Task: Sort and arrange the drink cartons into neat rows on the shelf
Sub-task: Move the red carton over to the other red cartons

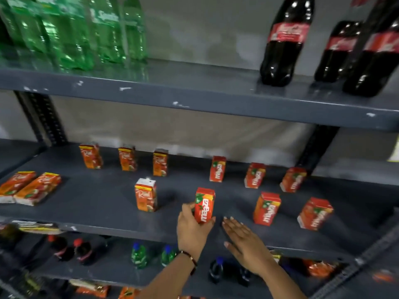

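Note:
My left hand (pixel 192 229) grips a red Maaza carton (pixel 204 205) standing upright near the front edge of the grey middle shelf (pixel 108 214). My right hand (pixel 244 240) hovers flat and open just right of it, holding nothing. Several more Maaza cartons stand to the right in two loose rows, such as one (pixel 266 208) in front and one (pixel 217 168) behind. Orange Real cartons stand at the back left (pixel 127 158), one stands alone mid-shelf (pixel 146 194), and two lie flat at the far left (pixel 32 187).
The upper shelf (pixel 194 96) carries green soda bottles (pixel 71 31) on the left and dark cola bottles (pixel 285 39) on the right. The lower shelf holds small bottles (pixel 138 254). A black upright post (pixel 317 145) stands at the back right.

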Motion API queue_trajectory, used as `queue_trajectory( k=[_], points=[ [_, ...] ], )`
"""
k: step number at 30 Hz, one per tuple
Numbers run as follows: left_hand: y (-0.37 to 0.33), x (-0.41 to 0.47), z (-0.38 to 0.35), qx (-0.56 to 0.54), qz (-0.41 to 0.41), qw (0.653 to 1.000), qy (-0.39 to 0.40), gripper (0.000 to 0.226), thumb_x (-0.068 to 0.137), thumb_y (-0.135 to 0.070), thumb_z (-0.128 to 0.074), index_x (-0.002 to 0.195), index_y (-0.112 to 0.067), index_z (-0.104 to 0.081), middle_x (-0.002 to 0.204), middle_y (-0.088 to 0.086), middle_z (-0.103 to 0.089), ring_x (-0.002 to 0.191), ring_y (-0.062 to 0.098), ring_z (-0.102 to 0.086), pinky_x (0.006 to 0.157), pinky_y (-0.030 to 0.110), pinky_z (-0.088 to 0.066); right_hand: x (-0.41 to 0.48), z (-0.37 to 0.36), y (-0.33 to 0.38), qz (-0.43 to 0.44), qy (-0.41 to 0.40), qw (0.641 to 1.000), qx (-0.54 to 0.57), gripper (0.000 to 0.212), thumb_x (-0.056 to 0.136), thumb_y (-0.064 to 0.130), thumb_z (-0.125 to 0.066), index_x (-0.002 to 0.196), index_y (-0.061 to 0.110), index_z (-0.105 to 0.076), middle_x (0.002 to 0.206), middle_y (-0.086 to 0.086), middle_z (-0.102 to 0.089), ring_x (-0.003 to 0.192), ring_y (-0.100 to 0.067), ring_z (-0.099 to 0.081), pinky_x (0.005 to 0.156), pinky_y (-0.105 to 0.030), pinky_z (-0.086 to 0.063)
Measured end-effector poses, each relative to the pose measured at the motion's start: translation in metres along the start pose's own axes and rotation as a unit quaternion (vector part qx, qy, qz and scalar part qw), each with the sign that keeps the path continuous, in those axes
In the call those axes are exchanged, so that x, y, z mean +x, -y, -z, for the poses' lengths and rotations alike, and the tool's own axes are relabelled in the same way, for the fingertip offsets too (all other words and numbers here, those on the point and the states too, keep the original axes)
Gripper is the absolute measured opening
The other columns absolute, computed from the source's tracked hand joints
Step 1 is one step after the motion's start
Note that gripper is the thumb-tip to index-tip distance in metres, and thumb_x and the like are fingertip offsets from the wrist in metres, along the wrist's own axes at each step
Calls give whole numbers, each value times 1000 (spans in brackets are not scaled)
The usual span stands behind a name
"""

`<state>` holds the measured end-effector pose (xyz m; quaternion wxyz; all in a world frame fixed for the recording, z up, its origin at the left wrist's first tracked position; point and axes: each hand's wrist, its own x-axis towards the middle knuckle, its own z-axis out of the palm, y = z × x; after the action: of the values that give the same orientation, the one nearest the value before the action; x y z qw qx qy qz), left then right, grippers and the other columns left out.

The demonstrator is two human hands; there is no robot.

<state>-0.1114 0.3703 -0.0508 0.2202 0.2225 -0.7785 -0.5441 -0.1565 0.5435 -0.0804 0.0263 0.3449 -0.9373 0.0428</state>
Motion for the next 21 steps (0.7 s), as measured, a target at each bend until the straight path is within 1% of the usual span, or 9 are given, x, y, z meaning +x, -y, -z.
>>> queue_trajectory(
  k=[2,4,6,8,13,16,17,19,21],
  points=[
    [-10,6,-21,3,-6,1000,8,52,59,-27,-84,89,-26,-42,93,2,-63,86,19,-61,71,34,-51,-1,-2,-4,2,-5,1000,11,68,99,50,-7,130,11,-53,136,-1,-51,124,-16,-46,107,-20,-7],
    [-15,12,-35,13,-7,1000,11,50,61,-26,-83,89,-24,-41,93,2,-62,84,19,-60,69,30,-48,-1,-1,-3,0,-13,1000,19,68,99,50,-6,129,11,-54,134,0,-53,123,-15,-48,107,-22,-13],
    [-16,17,-42,27,-8,1000,13,48,63,-26,-81,89,-23,-41,92,2,-63,82,19,-60,69,31,-48,-1,0,-2,4,-12,1000,25,68,99,49,-4,128,13,-56,133,1,-54,122,-14,-49,107,-25,-25],
    [-14,19,-47,30,-2,1000,8,46,65,-26,-80,89,-21,-41,92,1,-63,83,20,-61,70,32,-49,-2,-1,-3,3,0,1000,31,69,99,48,-3,127,15,-57,133,2,-55,121,-12,-50,100,-30,-37],
    [-11,14,-51,50,6,999,3,46,66,-28,-80,88,-20,-40,94,4,-64,85,23,-62,73,37,-53,-1,0,-6,-7,12,999,32,69,99,47,-2,127,17,-57,133,3,-55,122,-12,-49,94,-36,-44],
    [-12,13,-52,72,-3,997,3,48,68,-29,-78,90,-20,-36,98,6,-63,88,23,-62,75,38,-54,-2,0,-5,-5,18,999,35,69,99,47,-1,127,18,-57,134,5,-54,123,-10,-47,99,-31,-41],
    [-12,12,-52,79,-7,997,4,49,69,-30,-78,90,-21,-35,99,7,-63,89,24,-62,75,39,-55,-3,-1,-5,-3,20,999,36,69,99,47,-1,128,18,-57,134,5,-54,124,-10,-47,102,-26,-36],
    [-13,10,-50,87,-11,996,11,50,69,-28,-77,91,-22,-33,101,7,-63,90,23,-63,77,39,-55,-2,0,-5,-8,27,999,35,69,99,48,-1,128,18,-56,135,5,-52,124,-11,-47,104,-25,-23],
    [-10,8,-44,90,-12,996,25,50,70,-26,-77,94,-23,-33,103,5,-63,91,21,-63,78,38,-55,-2,1,-5,6,16,1000,23,73,97,53,0,132,15,-51,141,6,-42,128,-12,-42,105,-21,-12]
  ],
)
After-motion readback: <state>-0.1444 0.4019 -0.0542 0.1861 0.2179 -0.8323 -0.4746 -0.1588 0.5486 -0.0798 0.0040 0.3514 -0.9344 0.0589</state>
